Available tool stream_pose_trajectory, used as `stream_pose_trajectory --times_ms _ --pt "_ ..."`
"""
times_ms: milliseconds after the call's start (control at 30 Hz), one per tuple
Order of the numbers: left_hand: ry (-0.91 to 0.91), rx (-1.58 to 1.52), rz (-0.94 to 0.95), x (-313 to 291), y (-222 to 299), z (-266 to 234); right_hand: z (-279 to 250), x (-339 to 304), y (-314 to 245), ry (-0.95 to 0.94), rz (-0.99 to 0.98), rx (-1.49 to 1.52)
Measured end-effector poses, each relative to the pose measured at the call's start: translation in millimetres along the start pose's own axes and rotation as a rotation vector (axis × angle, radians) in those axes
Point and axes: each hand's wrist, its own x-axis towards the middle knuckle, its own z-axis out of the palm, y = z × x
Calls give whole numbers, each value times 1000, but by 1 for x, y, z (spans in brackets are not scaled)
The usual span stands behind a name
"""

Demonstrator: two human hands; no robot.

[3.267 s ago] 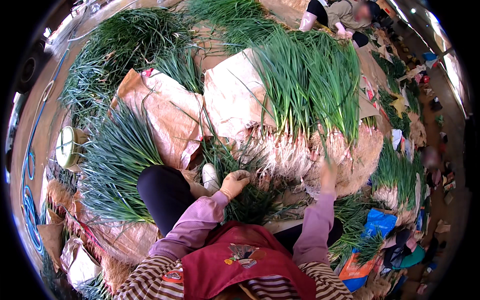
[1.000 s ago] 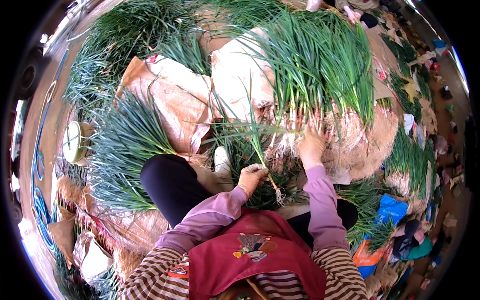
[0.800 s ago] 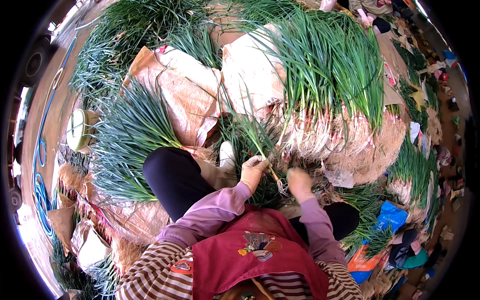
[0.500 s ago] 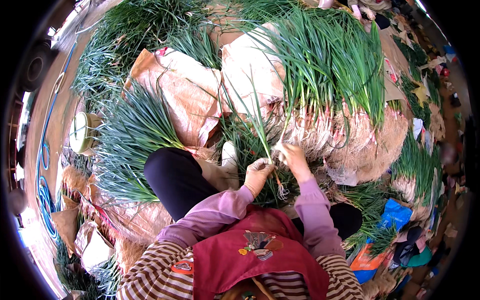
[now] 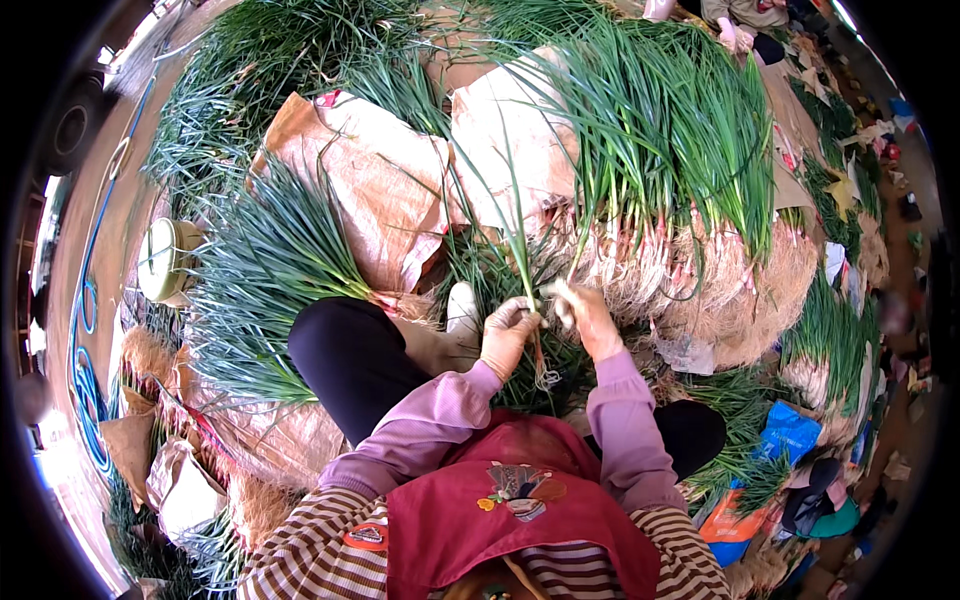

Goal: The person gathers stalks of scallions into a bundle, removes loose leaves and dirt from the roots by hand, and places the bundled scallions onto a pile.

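My left hand (image 5: pixel 508 338) is closed around the lower stem of a single spring onion (image 5: pixel 520 250). Its green leaves point up and away from me, and its pale roots hang below the fingers. Just to the right, my right hand (image 5: pixel 588 318) is curled with thumb and fingertips together beside the stem. Whatever those fingertips pinch is too small to make out. Under both hands lie loose green leaves (image 5: pixel 487 285) in a dark heap between my knees.
A large stack of rooted spring onions (image 5: pixel 660 150) stands ahead right, another bundle (image 5: pixel 265 280) at left. Tan sacks (image 5: pixel 360 180) lie between them. A lidded pale bucket (image 5: pixel 168 262) and blue hose (image 5: pixel 88 400) are far left, a blue bag (image 5: pixel 790 432) at right. Another person's hands (image 5: pixel 737 38) show top right.
The spring onion has shifted slightly left with my left hand, which has risen a little. My right fingertips have moved slightly left, staying near the stem.
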Motion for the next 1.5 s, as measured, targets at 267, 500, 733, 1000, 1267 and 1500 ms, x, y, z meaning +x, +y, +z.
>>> stream_pose_trajectory --times_ms 267,500,733,1000,1267,1500 --pt "-44 -58 -18 -4 3 -1 23 23 14 121 60 54" --pt "57 11 149 11 4 -5 -5 11 43 -107 174 -1369" --pt "-1 -145 -161 17 29 3 -41 85 -11 595 20 -940" --pt "-33 -28 -338 15 42 5 -10 34 -12 264 101 -284" --pt "-39 -129 -89 16 1 20 12 6 40 444 -293 -512" --pt "189 -125 153 10 17 3 -17 3 2 -157 192 -1433"
